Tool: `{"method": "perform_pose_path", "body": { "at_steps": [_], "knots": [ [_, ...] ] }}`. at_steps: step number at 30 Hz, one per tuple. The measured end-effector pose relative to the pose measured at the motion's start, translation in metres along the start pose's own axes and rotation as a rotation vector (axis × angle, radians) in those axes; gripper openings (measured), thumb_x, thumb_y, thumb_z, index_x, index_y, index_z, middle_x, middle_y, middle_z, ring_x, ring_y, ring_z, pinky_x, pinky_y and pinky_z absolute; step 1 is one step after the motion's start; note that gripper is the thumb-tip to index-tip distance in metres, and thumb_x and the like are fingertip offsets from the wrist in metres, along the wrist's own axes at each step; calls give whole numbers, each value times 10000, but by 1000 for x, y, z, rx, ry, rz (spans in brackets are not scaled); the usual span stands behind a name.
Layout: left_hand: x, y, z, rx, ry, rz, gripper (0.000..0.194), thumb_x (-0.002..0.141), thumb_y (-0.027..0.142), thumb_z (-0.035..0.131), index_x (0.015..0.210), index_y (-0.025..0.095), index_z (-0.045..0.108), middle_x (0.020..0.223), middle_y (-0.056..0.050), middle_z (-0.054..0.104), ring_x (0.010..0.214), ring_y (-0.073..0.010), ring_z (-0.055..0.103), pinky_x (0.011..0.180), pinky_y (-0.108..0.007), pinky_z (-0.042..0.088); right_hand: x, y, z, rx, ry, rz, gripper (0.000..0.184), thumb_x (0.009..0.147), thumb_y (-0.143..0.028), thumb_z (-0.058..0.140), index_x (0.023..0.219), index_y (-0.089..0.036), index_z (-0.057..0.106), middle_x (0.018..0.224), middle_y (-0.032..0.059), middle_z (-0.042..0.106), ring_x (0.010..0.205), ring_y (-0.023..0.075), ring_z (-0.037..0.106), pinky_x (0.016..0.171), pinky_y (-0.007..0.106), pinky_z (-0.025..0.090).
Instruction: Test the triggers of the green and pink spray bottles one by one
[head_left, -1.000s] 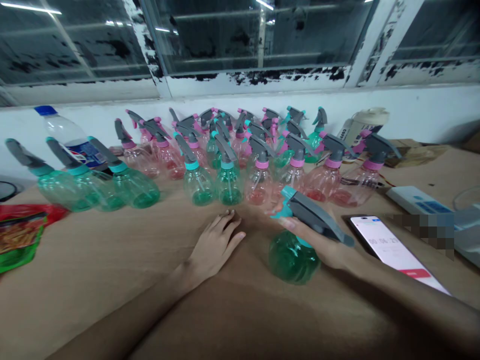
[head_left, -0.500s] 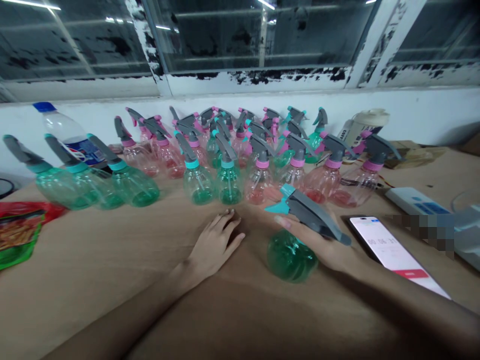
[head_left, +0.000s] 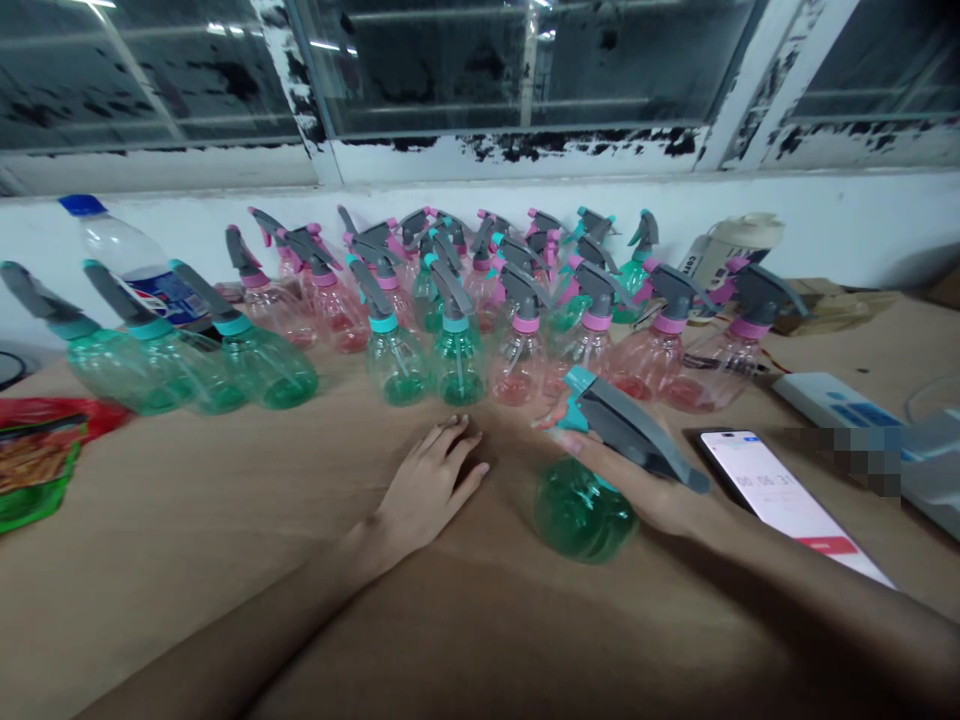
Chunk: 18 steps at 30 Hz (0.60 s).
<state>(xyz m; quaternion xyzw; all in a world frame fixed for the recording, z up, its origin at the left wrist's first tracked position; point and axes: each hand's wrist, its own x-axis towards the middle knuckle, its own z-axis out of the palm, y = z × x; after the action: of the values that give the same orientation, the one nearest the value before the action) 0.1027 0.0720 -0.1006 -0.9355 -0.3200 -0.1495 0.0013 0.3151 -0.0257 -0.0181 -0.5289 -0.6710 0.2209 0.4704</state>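
Note:
My right hand (head_left: 652,490) is closed around the neck of a green spray bottle (head_left: 585,515) with a grey and teal trigger head. Its fingertips are up at the teal trigger, and the bottle's base is low over or on the table. My left hand (head_left: 431,480) lies palm down on the brown table (head_left: 225,520) with its fingers apart, holding nothing. Just beyond it stand two green spray bottles (head_left: 460,365). Pink spray bottles (head_left: 517,365) with grey heads line up to their right.
More green spray bottles (head_left: 274,370) stand at the left, before a soda bottle (head_left: 161,275). Several others crowd the wall. A phone (head_left: 780,500) lies to the right, near a white device (head_left: 832,405). A red and green snack packet (head_left: 37,460) is at the left edge.
The fingers of my right hand have shifted onto the trigger of the green spray bottle, covering more of it. My left hand stays in place. The view has moved slightly.

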Motion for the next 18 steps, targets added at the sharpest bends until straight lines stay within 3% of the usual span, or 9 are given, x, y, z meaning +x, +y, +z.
{"method": "perform_pose_path", "body": {
  "at_steps": [8, 15, 18],
  "knots": [
    [0, 0, 0, -9, 11, 3, 391, 956, 370, 372, 1230, 125, 506, 1313, -124, 485, 1213, -250, 439, 1022, -418, 357, -2, 1, 0, -27, 6, 5, 179, 836, -399, 545, 766, -234, 544, 657, -34, 528, 596, 120, 517, 573, 268, 429],
    [0, 0, 1, -3, 0, -3, 385, 950, 361, 390, 1234, 126, 503, 1323, -126, 476, 1222, -251, 431, 1024, -414, 356, -2, -1, 1, 11, -7, 34, 188, 820, -380, 568, 960, -259, 598, 827, 5, 661, 822, 184, 637, 764, 318, 489],
    [0, 0, 1, -4, -5, -2, 380, 946, 348, 403, 1235, 123, 505, 1324, -126, 477, 1231, -251, 423, 1032, -407, 348, -2, -1, 3, -39, 45, 20, 131, 811, -350, 569, 885, -250, 609, 744, 4, 641, 760, 190, 632, 760, 342, 498]
  ]
}}
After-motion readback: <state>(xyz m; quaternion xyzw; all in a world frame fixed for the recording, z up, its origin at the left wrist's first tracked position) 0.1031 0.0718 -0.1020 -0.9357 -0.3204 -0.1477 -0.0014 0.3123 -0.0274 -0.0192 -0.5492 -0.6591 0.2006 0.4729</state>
